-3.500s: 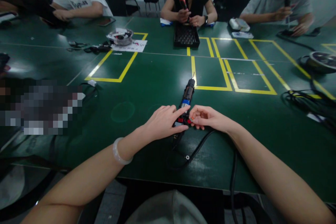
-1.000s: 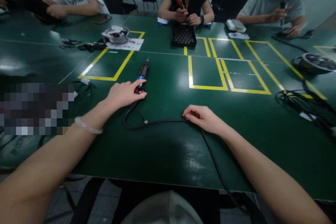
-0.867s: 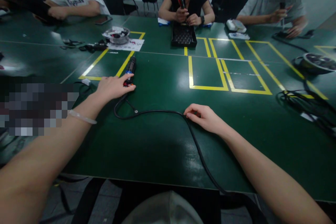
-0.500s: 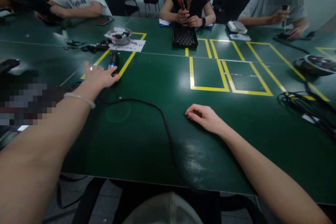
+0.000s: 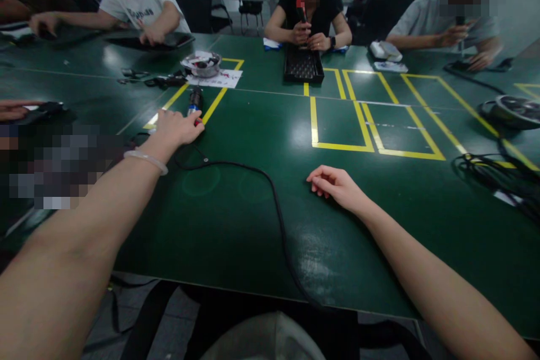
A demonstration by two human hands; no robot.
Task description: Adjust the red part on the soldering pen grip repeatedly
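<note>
My left hand (image 5: 177, 128) reaches far across the green table (image 5: 236, 219), its fingers closed round the near end of a black cylindrical tool with a blue band (image 5: 196, 100). A bit of red shows beside my thumb; the rest of the grip is covered by my hand. From close by that hand a black cable (image 5: 270, 183) curves over the tabletop to the near edge. My right hand (image 5: 333, 184) rests on the table with loosely curled fingers, slightly apart, holding nothing.
Yellow tape rectangles (image 5: 343, 147) mark the table. Behind the tool stand a round metal bowl (image 5: 206, 69) and a paper sheet (image 5: 232, 79). Across sits a black tray (image 5: 304, 70) before a co-worker (image 5: 310, 17). Coiled cables (image 5: 481, 166) and a metal bowl (image 5: 521, 111) lie right.
My left fingers have drawn in from a spread pose onto the tool. The view has shifted slightly. At the far left, a co-worker's tablet-like dark object now lies lower on the table.
</note>
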